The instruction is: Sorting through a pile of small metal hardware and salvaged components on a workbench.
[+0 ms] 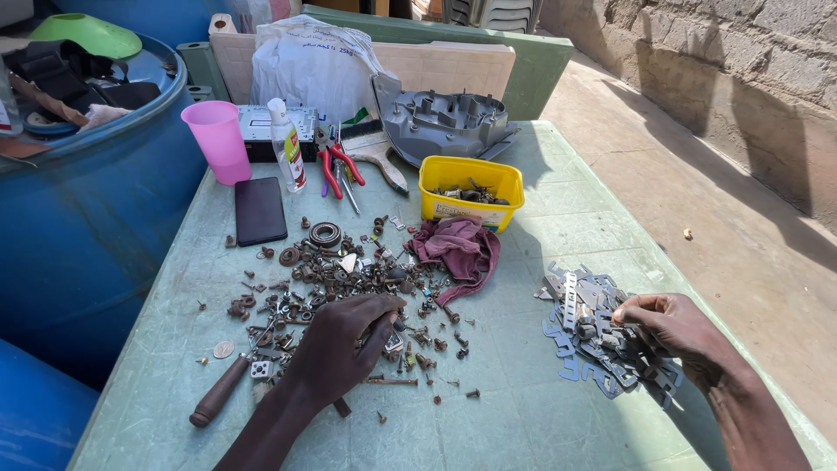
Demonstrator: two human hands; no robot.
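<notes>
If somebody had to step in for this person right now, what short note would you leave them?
Left hand: palm down on the scattered pile of rusty screws and bits, fingers picking among them; what it pinches cannot be told.
Right hand: fingertips on the heap of flat grey metal plates, grip unclear.
Nearby: maroon rag, yellow tub with parts inside, wooden-handled tool beside the left forearm.
Done: plates lie apart from the rusty pile.
Left: most small rusty pieces are spread loose on the green table.

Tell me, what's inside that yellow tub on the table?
The yellow tub holds a small heap of dark metal bits, maybe screws and clips. Only the top layer shows; its wall hides whatever lies deeper.
</notes>
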